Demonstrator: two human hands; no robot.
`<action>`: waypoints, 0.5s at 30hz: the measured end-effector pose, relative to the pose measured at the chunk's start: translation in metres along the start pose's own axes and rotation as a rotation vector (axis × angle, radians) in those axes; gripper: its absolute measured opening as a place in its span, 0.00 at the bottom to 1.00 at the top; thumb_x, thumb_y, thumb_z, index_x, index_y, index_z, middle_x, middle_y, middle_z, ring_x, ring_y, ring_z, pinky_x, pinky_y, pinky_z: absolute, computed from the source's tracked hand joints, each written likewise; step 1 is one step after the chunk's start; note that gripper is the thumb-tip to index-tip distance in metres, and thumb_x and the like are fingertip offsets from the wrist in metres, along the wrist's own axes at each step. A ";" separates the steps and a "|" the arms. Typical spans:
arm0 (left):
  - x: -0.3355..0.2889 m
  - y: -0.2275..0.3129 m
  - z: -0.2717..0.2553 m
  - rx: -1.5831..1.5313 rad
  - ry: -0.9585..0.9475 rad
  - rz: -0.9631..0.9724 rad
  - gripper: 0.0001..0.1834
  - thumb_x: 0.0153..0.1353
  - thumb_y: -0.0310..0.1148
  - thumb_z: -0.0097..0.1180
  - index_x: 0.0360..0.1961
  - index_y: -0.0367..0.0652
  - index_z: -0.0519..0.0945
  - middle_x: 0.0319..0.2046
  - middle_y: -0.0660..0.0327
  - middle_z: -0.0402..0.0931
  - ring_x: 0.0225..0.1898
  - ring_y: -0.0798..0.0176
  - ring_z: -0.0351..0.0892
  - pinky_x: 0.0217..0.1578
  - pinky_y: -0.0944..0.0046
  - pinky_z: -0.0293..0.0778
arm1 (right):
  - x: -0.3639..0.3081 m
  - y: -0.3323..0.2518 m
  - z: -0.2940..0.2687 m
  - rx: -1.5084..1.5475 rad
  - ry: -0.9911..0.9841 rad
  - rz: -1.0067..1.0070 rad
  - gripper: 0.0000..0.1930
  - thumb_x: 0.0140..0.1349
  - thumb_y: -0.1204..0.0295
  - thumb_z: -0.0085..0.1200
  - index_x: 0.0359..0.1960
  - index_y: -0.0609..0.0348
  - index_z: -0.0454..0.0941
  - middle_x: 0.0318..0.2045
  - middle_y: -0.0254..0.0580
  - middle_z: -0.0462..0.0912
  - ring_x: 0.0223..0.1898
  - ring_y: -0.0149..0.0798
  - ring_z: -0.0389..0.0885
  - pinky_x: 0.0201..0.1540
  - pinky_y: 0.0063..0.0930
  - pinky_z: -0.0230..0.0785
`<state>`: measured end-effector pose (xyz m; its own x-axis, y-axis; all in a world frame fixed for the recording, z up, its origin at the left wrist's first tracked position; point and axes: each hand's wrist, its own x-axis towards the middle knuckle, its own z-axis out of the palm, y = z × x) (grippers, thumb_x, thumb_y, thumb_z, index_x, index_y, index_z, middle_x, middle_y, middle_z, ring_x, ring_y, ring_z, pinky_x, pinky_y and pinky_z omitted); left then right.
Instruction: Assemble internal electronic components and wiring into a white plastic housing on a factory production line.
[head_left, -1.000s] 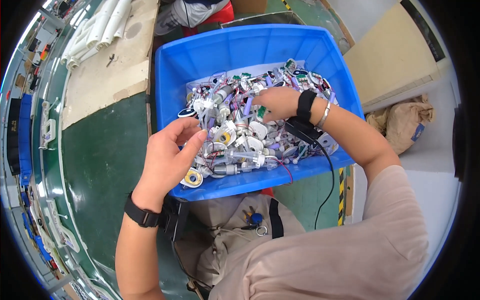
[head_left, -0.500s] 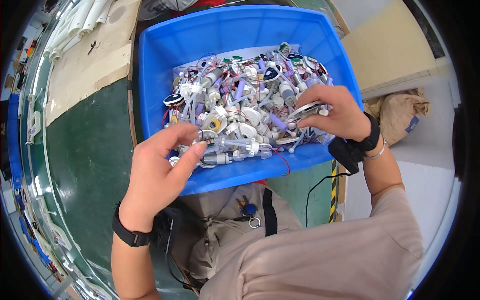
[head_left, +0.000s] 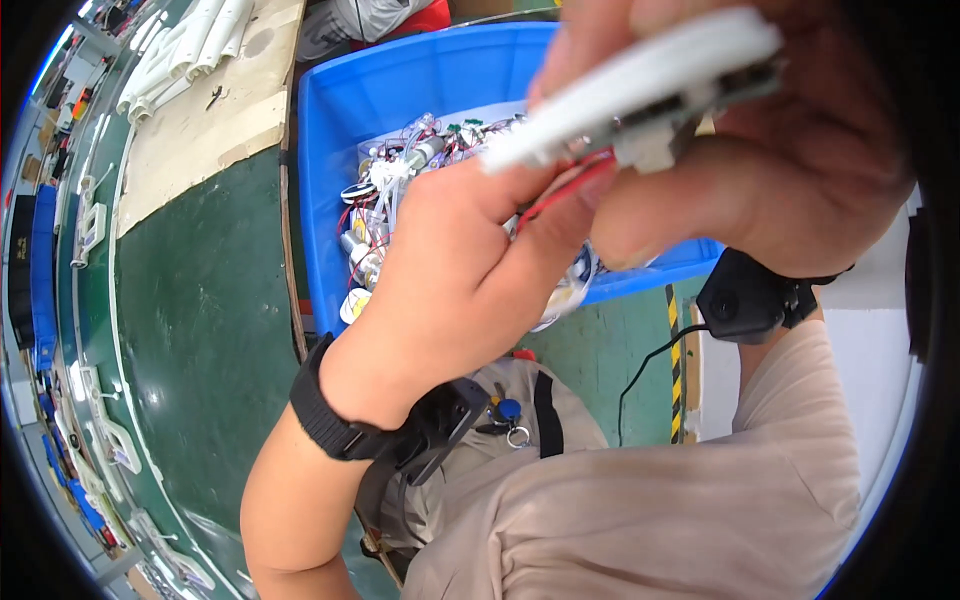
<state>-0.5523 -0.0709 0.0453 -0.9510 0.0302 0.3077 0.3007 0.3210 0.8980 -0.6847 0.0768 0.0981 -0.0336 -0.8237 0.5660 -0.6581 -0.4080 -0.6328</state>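
Observation:
Close to the camera and blurred, a round white part with a small circuit board (head_left: 645, 85) is seen nearly edge-on. My right hand (head_left: 790, 170) is closed on it, thumb below and fingers behind. Red wires (head_left: 565, 190) hang from its underside and run across the fingers of my left hand (head_left: 460, 265). That hand is closed right beside the part, but its fingertips are partly hidden, so what they pinch cannot be made out. Beneath both hands sits a blue bin (head_left: 330, 130) holding a jumble of small motors, clear tubes, white fittings and wires (head_left: 385, 175).
On the left stretches a green-topped bench (head_left: 200, 290), with a cardboard sheet (head_left: 215, 140) and white tubes (head_left: 205, 45) at its far end. Yellow-black floor tape (head_left: 676, 380) runs at the right. A black cable (head_left: 640, 375) hangs from the device on my right wrist.
My right hand has lifted the round white part out of the bin and up close to the camera. My left hand has left the bin's near side, moved right and closed beside the part.

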 end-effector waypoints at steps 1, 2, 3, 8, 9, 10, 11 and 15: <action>-0.003 0.004 -0.006 -0.023 0.036 0.035 0.12 0.59 0.33 0.53 0.41 0.37 0.75 0.40 0.55 0.76 0.40 0.59 0.76 0.44 0.60 0.70 | 0.003 0.003 0.000 -0.013 0.041 0.005 0.18 0.50 0.84 0.60 0.43 0.65 0.72 0.37 0.51 0.79 0.39 0.42 0.81 0.40 0.31 0.75; -0.007 0.009 -0.013 -0.043 0.073 0.068 0.11 0.61 0.36 0.50 0.39 0.38 0.74 0.37 0.55 0.76 0.37 0.58 0.76 0.43 0.59 0.71 | 0.005 0.007 0.001 -0.022 0.082 0.008 0.16 0.52 0.82 0.59 0.44 0.65 0.72 0.38 0.50 0.79 0.39 0.41 0.80 0.40 0.31 0.75; -0.014 0.012 -0.020 -0.071 0.098 0.080 0.13 0.64 0.39 0.47 0.36 0.39 0.74 0.34 0.55 0.76 0.35 0.57 0.76 0.41 0.58 0.71 | 0.003 0.013 0.005 -0.016 0.133 0.028 0.15 0.54 0.80 0.58 0.44 0.65 0.72 0.39 0.49 0.79 0.40 0.40 0.80 0.40 0.31 0.75; -0.059 0.028 -0.075 -0.461 0.471 -0.026 0.22 0.72 0.47 0.31 0.24 0.47 0.64 0.16 0.67 0.59 0.19 0.68 0.62 0.33 0.62 0.70 | -0.001 0.056 0.030 -0.027 0.174 0.259 0.10 0.63 0.72 0.53 0.44 0.63 0.73 0.41 0.42 0.79 0.41 0.36 0.79 0.42 0.30 0.72; -0.078 0.039 -0.097 -0.523 0.520 -0.035 0.20 0.73 0.45 0.32 0.25 0.47 0.63 0.17 0.68 0.56 0.19 0.71 0.57 0.31 0.65 0.68 | -0.004 0.065 0.038 -0.080 0.013 0.429 0.10 0.63 0.70 0.54 0.42 0.62 0.75 0.41 0.40 0.79 0.41 0.35 0.79 0.43 0.29 0.72; -0.091 0.032 -0.120 -0.562 0.547 -0.043 0.20 0.73 0.45 0.30 0.26 0.46 0.63 0.17 0.68 0.59 0.18 0.70 0.62 0.29 0.63 0.74 | -0.013 0.082 0.047 -0.091 -0.136 0.476 0.10 0.62 0.68 0.54 0.40 0.62 0.76 0.39 0.41 0.79 0.41 0.36 0.79 0.43 0.30 0.72; -0.109 0.033 -0.141 -0.543 0.583 -0.043 0.18 0.73 0.44 0.31 0.27 0.47 0.62 0.18 0.68 0.57 0.19 0.72 0.59 0.29 0.66 0.71 | -0.018 0.098 0.058 -0.087 -0.294 0.502 0.11 0.62 0.67 0.55 0.39 0.62 0.77 0.38 0.41 0.80 0.41 0.36 0.79 0.43 0.30 0.72; -0.166 0.049 -0.195 -0.546 0.639 -0.089 0.16 0.73 0.40 0.34 0.27 0.46 0.60 0.20 0.68 0.52 0.20 0.74 0.54 0.30 0.70 0.63 | -0.028 0.138 0.109 -0.261 -0.414 0.297 0.10 0.59 0.65 0.55 0.37 0.58 0.78 0.32 0.46 0.81 0.37 0.47 0.80 0.40 0.41 0.71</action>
<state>-0.3659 -0.2450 0.1003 -0.7989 -0.5673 0.1998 0.3751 -0.2103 0.9028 -0.6927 0.0011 -0.0624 0.0173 -0.9952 0.0959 -0.8309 -0.0676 -0.5523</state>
